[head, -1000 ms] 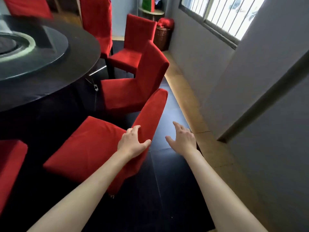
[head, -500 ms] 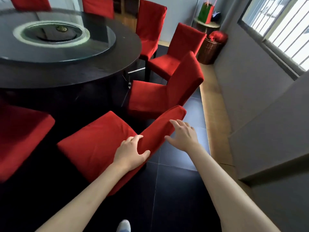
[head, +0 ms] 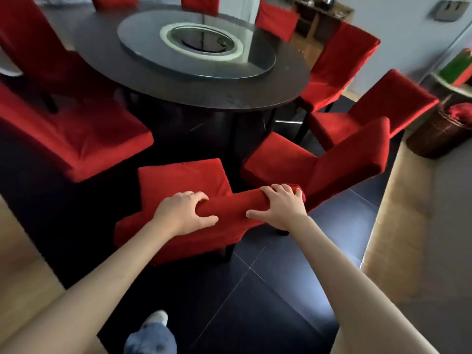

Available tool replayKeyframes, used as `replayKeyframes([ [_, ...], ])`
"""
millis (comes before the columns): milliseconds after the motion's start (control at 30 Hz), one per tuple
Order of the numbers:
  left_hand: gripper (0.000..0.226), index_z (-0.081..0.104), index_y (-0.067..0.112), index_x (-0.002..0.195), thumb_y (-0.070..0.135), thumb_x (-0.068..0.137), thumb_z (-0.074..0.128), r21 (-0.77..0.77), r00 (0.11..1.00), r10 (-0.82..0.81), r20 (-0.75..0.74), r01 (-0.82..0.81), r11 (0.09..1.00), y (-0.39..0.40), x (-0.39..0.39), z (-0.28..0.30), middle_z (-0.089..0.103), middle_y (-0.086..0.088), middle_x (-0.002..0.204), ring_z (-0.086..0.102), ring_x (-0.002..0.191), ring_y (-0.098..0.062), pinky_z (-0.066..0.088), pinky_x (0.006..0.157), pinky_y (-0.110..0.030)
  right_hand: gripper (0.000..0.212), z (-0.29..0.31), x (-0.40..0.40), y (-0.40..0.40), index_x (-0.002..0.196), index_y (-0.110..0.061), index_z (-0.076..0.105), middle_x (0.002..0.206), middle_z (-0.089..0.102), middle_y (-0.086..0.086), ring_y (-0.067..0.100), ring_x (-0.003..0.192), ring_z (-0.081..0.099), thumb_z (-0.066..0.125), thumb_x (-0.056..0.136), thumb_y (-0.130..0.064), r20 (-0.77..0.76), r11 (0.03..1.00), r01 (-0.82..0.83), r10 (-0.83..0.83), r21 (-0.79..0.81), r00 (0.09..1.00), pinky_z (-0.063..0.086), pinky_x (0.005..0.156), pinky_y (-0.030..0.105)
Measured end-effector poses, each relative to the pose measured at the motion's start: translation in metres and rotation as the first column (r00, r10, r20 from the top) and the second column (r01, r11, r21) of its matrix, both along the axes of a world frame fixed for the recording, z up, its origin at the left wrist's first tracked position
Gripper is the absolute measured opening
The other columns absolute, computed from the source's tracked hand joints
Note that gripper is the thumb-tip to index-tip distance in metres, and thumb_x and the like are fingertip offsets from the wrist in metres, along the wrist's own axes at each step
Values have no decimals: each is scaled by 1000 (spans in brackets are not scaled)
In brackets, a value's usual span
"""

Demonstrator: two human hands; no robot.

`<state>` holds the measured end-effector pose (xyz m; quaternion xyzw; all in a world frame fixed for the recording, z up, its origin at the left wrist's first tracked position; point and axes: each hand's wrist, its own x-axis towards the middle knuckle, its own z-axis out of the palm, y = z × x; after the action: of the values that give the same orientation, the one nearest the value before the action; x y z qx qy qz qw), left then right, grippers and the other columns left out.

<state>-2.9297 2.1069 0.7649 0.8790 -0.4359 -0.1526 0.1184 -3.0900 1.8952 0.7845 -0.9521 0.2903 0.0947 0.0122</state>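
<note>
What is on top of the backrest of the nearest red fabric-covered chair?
The left hand and right hand grip the top edge of the red fabric-covered chair, thumbs on the near side. Nothing else rests there; fabric beneath the palms is covered.

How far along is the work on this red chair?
Done: left hand and right hand both hold the backrest top of the red chair. In hand: that two-handed grip. Left: the seat is not under the round table, so pushing it in likely remains.

A glass turntable sits on the dark round table.
</note>
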Motion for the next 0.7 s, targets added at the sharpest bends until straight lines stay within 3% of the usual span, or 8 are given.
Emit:
replayKeyframes([
  [200, 81, 53, 38, 125, 87, 64, 35, 21, 982, 140, 130, -144, 989, -1, -18, 3, 60, 10, 123, 58, 110, -16, 44, 79, -33, 101, -6, -2, -4, 144, -30, 35, 146, 39, 5, 28, 140, 24, 30, 63, -91, 58, 997, -49, 45, 64, 997, 3, 112, 62],
  [400, 94, 58, 30, 122, 90, 62, 17, -43, 906, 251, 342, -252, 967, 12, -38, -4, 66, 7, 112, 60, 103, -18, 47, 84, -35, 100, -7, -2, -8, 143, -33, 34, 145, 39, 7, 30, 139, 25, 35, 62, -91, 65, 991, -92, 86, 93, 994, 2, 111, 65],
  [533, 95, 64, 25, 117, 89, 62, 20, -98, 880, 280, 383, -263, 960, 11, -36, -9, 69, 5, 106, 62, 97, -19, 48, 81, -35, 103, -11, -3, -9, 145, -31, 33, 145, 39, 8, 30, 139, 24, 35, 62, -92, 85, 991, -106, 100, 79, 991, -2, 110, 67],
  [700, 90, 68, 20, 111, 85, 65, 25, -132, 872, 256, 418, -221, 966, 7, -32, -9, 71, 4, 97, 63, 86, -19, 47, 74, -32, 107, -16, -5, -12, 140, -30, 38, 137, 45, 6, 29, 133, 33, 21, 57, -95, 143, 993, -122, 121, 0, 982, 5, 109, 68],
])
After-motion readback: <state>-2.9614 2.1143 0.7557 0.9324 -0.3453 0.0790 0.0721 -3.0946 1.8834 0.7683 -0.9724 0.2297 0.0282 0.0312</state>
